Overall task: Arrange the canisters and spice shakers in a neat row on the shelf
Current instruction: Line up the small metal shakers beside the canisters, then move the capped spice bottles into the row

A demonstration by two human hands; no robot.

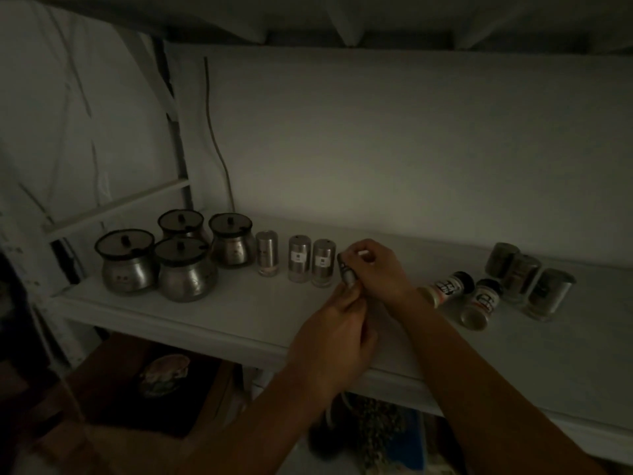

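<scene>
In dim light, a person's two bare hands are working at a white shelf [212, 313] set against a pale wall. The right hand [378, 269] is wrapping its fingers around the upper part of a small cylindrical metal spice shaker [346, 271], while the left hand [337, 332] is pinching the shaker's lower end from below; both sets of fingers are closed on it. The shaker is tilting slightly and sitting just right of a row of three upright steel shakers: one plain [267, 253], then two bearing white labels [299, 258] [323, 262]. Whether it is touching the shelf cannot be told.

At the left end, four rounded, pot-bellied metal canisters with dark-rimmed knobbed lids [185, 269] are clustering two deep. Well to the right, two white-labelled jars with dark caps [452, 287] [483, 301] are lying on their sides, and beside them three dark glass jars [529, 279] are standing bunched together. Below the shelf, a brown wooden surface [113, 378] is holding a blurred, shell-like object.
</scene>
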